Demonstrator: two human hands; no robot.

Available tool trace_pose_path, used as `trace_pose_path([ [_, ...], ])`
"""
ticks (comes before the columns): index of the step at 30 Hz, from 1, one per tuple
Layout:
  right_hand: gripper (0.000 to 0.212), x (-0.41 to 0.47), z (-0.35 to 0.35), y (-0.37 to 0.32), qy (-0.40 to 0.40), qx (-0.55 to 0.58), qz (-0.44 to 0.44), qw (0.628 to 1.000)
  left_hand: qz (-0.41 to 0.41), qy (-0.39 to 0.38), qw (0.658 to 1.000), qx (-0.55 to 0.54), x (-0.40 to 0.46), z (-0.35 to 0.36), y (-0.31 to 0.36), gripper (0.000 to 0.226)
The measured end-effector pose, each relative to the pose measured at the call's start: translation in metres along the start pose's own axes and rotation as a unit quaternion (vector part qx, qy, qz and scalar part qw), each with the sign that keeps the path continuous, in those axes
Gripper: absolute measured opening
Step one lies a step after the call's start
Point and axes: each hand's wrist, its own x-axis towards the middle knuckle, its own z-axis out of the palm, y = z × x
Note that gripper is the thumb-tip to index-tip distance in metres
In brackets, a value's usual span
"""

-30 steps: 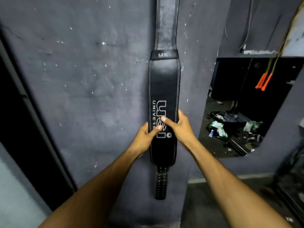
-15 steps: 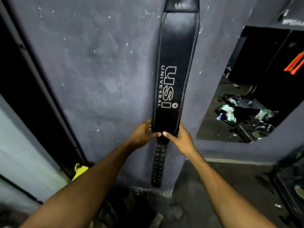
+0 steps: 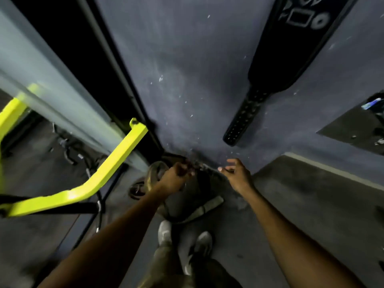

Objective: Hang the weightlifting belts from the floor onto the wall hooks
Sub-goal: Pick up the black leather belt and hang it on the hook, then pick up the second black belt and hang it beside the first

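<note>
While one black belt [image 3: 291, 48] hangs on the wall [image 3: 187, 69], we reach for the floor heap [image 3: 187, 202]: left hand [image 3: 174, 179] curled, grip unclear, right hand [image 3: 236, 173] open. We should grasp near the buckle.

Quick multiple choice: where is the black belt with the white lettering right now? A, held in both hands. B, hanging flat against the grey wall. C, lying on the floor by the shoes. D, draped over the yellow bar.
B: the black belt hangs against the grey wall, its perforated tail clear of the floor, above both the left hand and the right hand.
</note>
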Motion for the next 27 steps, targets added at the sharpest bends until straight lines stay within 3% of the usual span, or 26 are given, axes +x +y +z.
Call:
trace_pose_path([
  [4, 0.051, 0.017, 0.055, 0.021, -0.087, -0.027, 0.034, 0.995, -0.088, 0.054, 0.994, -0.041, 0.005, -0.004, -0.058, 0.018],
  [9, 0.049, 0.052, 0.132, 0.060, -0.155, -0.041, 0.091, 0.983, -0.187, 0.057, 0.978, -0.075, 0.033, -0.003, -0.149, 0.034],
  [12, 0.048, 0.087, 0.184, 0.096, -0.171, -0.053, 0.113, 0.977, -0.219, 0.058, 0.971, -0.071, 0.067, 0.005, -0.222, 0.011],
  [15, 0.048, 0.133, 0.246, 0.149, -0.197, -0.066, 0.132, 0.969, -0.248, 0.054, 0.965, -0.057, 0.116, 0.018, -0.302, 0.031],
  [20, 0.047, 0.228, 0.345, 0.245, -0.194, -0.071, 0.130, 0.970, -0.260, 0.000, 0.965, -0.036, 0.213, 0.049, -0.433, 0.017],
  [22, 0.046, 0.258, 0.374, 0.276, -0.189, -0.055, 0.131, 0.972, -0.244, -0.011, 0.970, -0.008, 0.256, 0.061, -0.467, 0.033],
  [27, 0.047, 0.320, 0.444, 0.372, -0.208, -0.063, 0.119, 0.969, -0.231, -0.009, 0.973, 0.007, 0.372, 0.107, -0.548, 0.036],
])
